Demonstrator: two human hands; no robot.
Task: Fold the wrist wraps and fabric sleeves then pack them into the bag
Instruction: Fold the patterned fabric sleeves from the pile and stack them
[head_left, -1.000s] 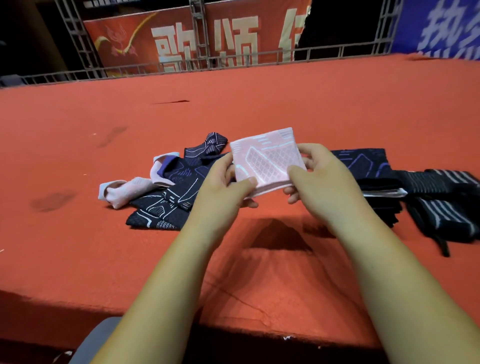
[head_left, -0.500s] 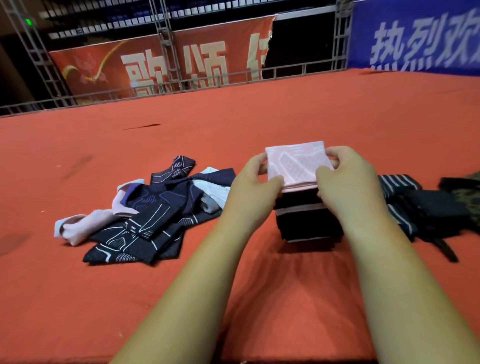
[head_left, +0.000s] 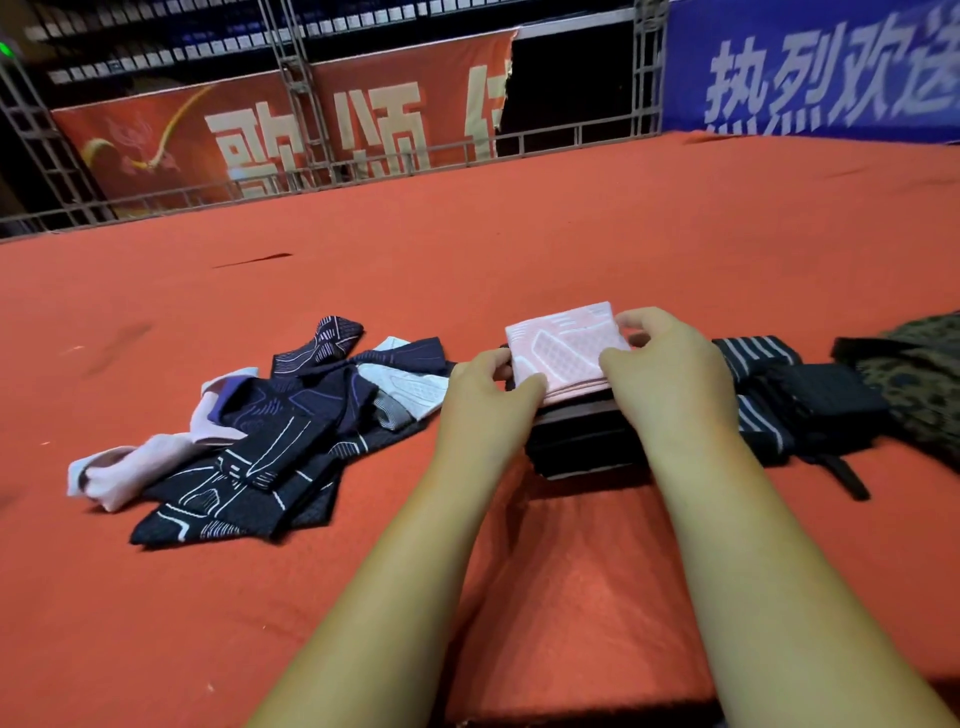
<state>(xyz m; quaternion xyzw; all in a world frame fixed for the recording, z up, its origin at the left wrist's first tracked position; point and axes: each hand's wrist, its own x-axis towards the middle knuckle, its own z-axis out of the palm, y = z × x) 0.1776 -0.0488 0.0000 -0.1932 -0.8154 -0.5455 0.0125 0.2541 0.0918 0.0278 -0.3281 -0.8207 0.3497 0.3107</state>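
Quick look from my end: both hands are on the folded pink sleeve (head_left: 563, 348); left hand (head_left: 488, 400) pinches its near-left corner w/ the thumb on top, right hand (head_left: 670, 379) grips the right side, fingers curled over the far corner; the sleeve sits flat on a stack of folded dark sleeves (head_left: 582, 447), roughly mid-stage on the red carpeted stage (head_left: 519, 234), a bit closer to the near edge than the far one; left of the stack there's a loose pile of unfolded navy sleeves (head_left: 270, 457) w/ white line print; a limp pink sleeve (head_left: 130, 467) hangs off the pile's left end and a white-grey sleeve (head_left: 410, 387) lies on its right side, just beside my left hand; right of the stack are striped wrist wraps (head_left: 758, 358) and a black rolled wrap (head_left: 826, 395), touching each other; a camo-print item (head_left: 919, 374) is past those, cut off by the frame; can't tell if that's the bag; red banner (head_left: 260, 135) and blue banner (head_left: 810, 67) hang behind the far edge.
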